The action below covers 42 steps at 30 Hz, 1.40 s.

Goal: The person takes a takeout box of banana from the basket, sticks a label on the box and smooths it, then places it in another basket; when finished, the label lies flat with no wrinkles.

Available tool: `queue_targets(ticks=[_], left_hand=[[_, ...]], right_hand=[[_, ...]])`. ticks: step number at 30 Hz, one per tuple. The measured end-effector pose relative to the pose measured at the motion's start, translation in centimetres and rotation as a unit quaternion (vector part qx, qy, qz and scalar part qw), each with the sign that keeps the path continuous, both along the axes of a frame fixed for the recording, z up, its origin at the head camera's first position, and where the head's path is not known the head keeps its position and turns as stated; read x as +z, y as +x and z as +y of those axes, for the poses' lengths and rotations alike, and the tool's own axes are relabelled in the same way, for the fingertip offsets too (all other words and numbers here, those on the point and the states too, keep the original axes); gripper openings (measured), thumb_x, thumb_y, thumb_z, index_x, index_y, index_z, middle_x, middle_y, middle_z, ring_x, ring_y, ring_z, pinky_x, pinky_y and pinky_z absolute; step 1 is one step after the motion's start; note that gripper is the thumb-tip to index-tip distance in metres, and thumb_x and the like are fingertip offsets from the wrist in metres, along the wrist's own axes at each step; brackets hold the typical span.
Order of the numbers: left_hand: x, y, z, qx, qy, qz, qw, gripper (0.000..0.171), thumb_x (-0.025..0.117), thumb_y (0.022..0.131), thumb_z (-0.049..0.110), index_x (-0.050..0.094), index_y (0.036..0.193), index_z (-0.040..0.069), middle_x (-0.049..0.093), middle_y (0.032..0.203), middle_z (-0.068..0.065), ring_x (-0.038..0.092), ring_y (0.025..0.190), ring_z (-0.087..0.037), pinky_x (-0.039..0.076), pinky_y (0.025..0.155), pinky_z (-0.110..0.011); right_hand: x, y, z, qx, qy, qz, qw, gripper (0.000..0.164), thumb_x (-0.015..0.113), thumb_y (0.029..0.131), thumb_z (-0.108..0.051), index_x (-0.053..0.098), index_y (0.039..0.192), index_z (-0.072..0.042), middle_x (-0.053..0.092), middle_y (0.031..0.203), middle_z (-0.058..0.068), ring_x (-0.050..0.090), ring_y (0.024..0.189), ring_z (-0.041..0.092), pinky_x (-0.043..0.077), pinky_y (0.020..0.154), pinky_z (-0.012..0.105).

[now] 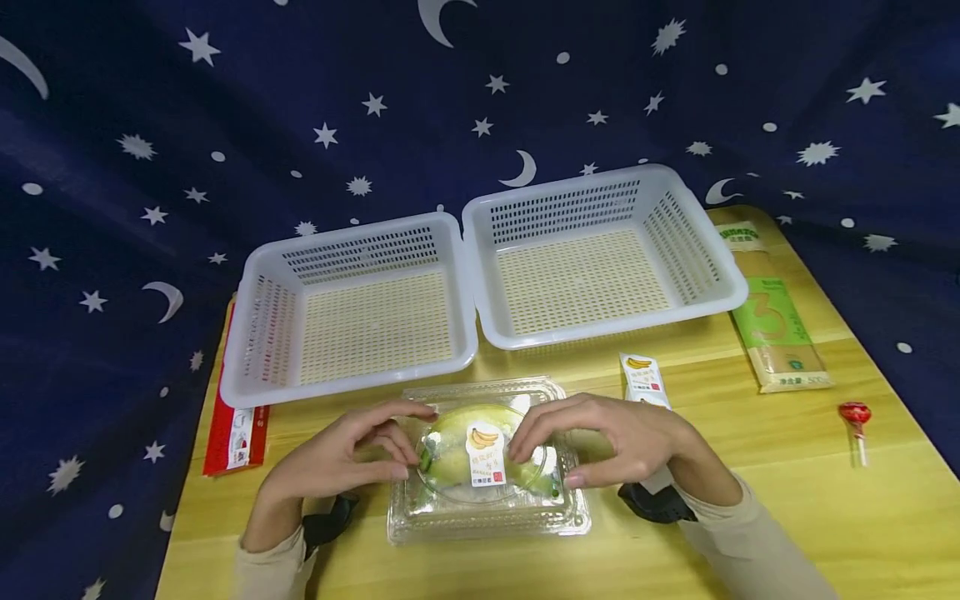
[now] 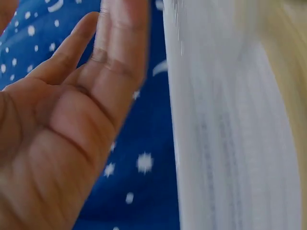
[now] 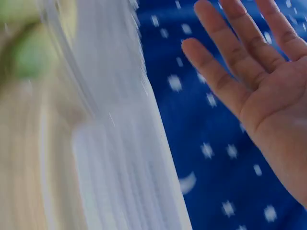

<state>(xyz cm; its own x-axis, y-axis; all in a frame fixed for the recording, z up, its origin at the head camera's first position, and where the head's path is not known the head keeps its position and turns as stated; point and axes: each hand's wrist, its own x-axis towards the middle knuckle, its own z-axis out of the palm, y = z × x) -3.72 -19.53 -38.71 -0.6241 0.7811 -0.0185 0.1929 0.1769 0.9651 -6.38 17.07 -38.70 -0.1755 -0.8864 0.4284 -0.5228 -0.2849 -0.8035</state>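
Note:
A clear plastic clamshell box [image 1: 547,521] lies on the table, holding yellow-green fruit [image 1: 450,462] seen through its lid. On the lid sits a white banana label [image 1: 486,467]. My left hand [image 1: 341,454] is at the box's left side, fingers loosely bent. Over the right part of the lid is my right hand [image 1: 607,429], its fingertips close by the label. Neither hand grips anything. In the left wrist view my left palm [image 2: 62,129] shows with fingers extended; the right wrist view shows my right fingers [image 3: 225,81] spread.
Two white perforated baskets, left [image 1: 348,379] and right [image 1: 607,329], stand side by side behind the box. A banana label strip [image 1: 643,379] lies near my right wrist. A green-and-tan packet [image 1: 780,325] and red lollipop [image 1: 855,414] lie right; a red packet [image 1: 236,433] lies left.

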Motion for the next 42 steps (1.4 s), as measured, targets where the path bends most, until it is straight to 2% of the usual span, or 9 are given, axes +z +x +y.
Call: queue_targets(ticks=[4, 14, 17, 23, 27, 33, 37, 40, 42], left_hand=[[0.7, 0.5, -3.1, 0.063, -0.045, 0.055, 0.9955, 0.058, 0.065, 0.090, -0.004, 0.044, 0.144, 0.005, 0.057, 0.134, -0.014, 0.067, 0.097, -0.017, 0.056, 0.084, -0.028], [-2.6, 0.9, -4.7, 0.064, -0.064, 0.046, 0.9949, 0.066, 0.066, 0.091, 0.001, 0.037, 0.150, 0.005, 0.051, 0.119, -0.014, 0.062, 0.096, -0.023, 0.057, 0.082, -0.028], [-3.9, 0.8, -4.5, 0.079, -0.067, 0.022, 0.9944, 0.074, 0.067, 0.091, 0.004, 0.029, 0.154, 0.009, 0.045, 0.128, -0.019, 0.061, 0.099, -0.026, 0.057, 0.082, -0.029], [-5.5, 0.0, -3.5, 0.084, -0.071, 0.007, 0.9939, 0.088, 0.071, 0.088, 0.009, 0.017, 0.157, 0.011, 0.033, 0.148, -0.018, 0.062, 0.102, -0.021, 0.058, 0.082, -0.031], [-6.0, -0.5, -3.0, 0.077, -0.072, -0.003, 0.9944, 0.097, 0.075, 0.085, 0.009, 0.011, 0.158, 0.012, 0.017, 0.160, -0.017, 0.061, 0.100, -0.018, 0.058, 0.080, -0.032], [-6.6, -1.1, -2.6, 0.057, -0.035, -0.036, 0.9971, 0.103, 0.075, 0.083, 0.004, 0.005, 0.158, 0.010, 0.038, 0.143, -0.022, 0.058, 0.078, -0.012, 0.056, 0.066, -0.028], [-6.9, -1.1, -2.4, 0.034, 0.009, -0.079, 0.9963, 0.105, 0.071, 0.084, -0.003, -0.002, 0.158, 0.011, 0.016, 0.158, -0.022, 0.057, 0.069, -0.010, 0.052, 0.054, -0.027], [-6.9, -1.1, -2.2, 0.014, 0.032, -0.098, 0.9945, 0.098, 0.067, 0.086, -0.007, 0.001, 0.158, 0.008, 0.048, 0.142, -0.017, 0.062, 0.068, -0.014, 0.052, 0.052, -0.031], [-6.9, -1.1, -2.1, 0.001, 0.037, -0.104, 0.9938, 0.090, 0.064, 0.088, -0.007, 0.007, 0.157, 0.006, 0.053, 0.140, -0.005, 0.062, 0.066, -0.014, 0.052, 0.052, -0.032]], right_hand=[[0.5, -0.8, 4.3, -0.111, 0.000, 0.006, 0.994, 0.052, 0.057, 0.082, 0.006, 0.053, 0.133, -0.001, 0.059, 0.131, 0.014, 0.055, 0.123, 0.023, 0.044, 0.107, 0.034], [0.3, -4.0, 12.1, -0.248, -0.085, -0.050, 0.964, 0.048, 0.055, 0.080, 0.021, 0.046, 0.127, 0.021, 0.056, 0.134, 0.022, 0.050, 0.128, 0.027, 0.037, 0.111, 0.028], [-0.5, -5.3, 14.8, -0.316, -0.140, -0.073, 0.936, 0.045, 0.052, 0.081, 0.026, 0.043, 0.125, 0.027, 0.054, 0.134, 0.025, 0.050, 0.128, 0.029, 0.038, 0.111, 0.028], [-3.1, -6.8, 18.9, -0.478, -0.211, -0.114, 0.845, 0.044, 0.049, 0.079, 0.029, 0.048, 0.123, 0.026, 0.052, 0.135, 0.023, 0.043, 0.131, 0.029, 0.037, 0.110, 0.025], [-4.8, -7.3, 19.8, -0.508, -0.224, -0.166, 0.815, 0.049, 0.047, 0.080, 0.030, 0.050, 0.127, 0.020, 0.040, 0.144, 0.017, 0.029, 0.139, 0.028, 0.036, 0.108, 0.022], [-6.7, -7.8, 19.7, -0.507, -0.134, -0.258, 0.811, 0.057, 0.051, 0.089, 0.019, 0.049, 0.141, -0.002, 0.023, 0.152, 0.004, 0.032, 0.133, 0.018, 0.048, 0.090, 0.010], [-7.3, -7.9, 19.7, -0.483, -0.113, -0.286, 0.819, 0.055, 0.048, 0.094, 0.013, 0.043, 0.146, -0.004, 0.029, 0.150, 0.006, 0.044, 0.123, 0.016, 0.050, 0.088, 0.011], [-7.5, -8.0, 19.7, -0.479, -0.116, -0.290, 0.821, 0.055, 0.047, 0.095, 0.013, 0.042, 0.146, -0.005, 0.031, 0.149, 0.005, 0.044, 0.125, 0.016, 0.050, 0.089, 0.012], [-7.6, -7.9, 19.8, -0.479, -0.117, -0.292, 0.820, 0.055, 0.046, 0.095, 0.013, 0.041, 0.147, -0.006, 0.031, 0.148, 0.005, 0.043, 0.126, 0.016, 0.049, 0.090, 0.012]])
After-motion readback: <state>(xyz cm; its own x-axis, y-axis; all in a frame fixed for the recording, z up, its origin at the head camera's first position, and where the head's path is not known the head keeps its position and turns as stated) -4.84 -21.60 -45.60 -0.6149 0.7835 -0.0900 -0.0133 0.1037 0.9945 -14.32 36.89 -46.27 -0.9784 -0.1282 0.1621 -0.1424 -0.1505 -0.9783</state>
